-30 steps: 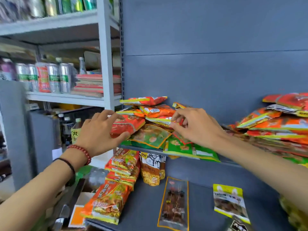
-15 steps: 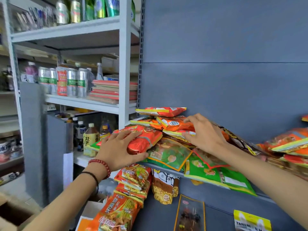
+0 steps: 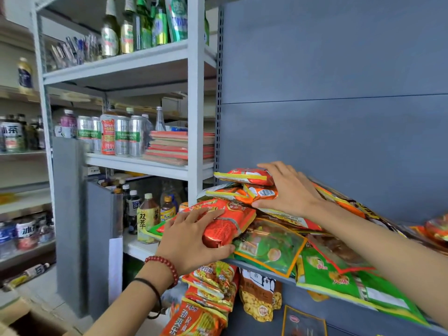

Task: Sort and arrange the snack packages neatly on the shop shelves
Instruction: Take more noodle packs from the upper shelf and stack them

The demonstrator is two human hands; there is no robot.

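My left hand [image 3: 191, 241] has its fingers wrapped round the red pack [image 3: 228, 224] at the shelf [image 3: 242, 263] front corner. If I pull, the green packs [image 3: 269, 251] overhanging the edge may slide off. Further back, my right hand [image 3: 288, 190] clamps 2 orange packs [image 3: 244, 177]. On that loose pile of slick film, they could slip.

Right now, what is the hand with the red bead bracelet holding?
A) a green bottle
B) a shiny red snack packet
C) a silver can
B: the left hand, wearing the red bead bracelet, grips a shiny red snack packet, fingers on top and thumb underneath.
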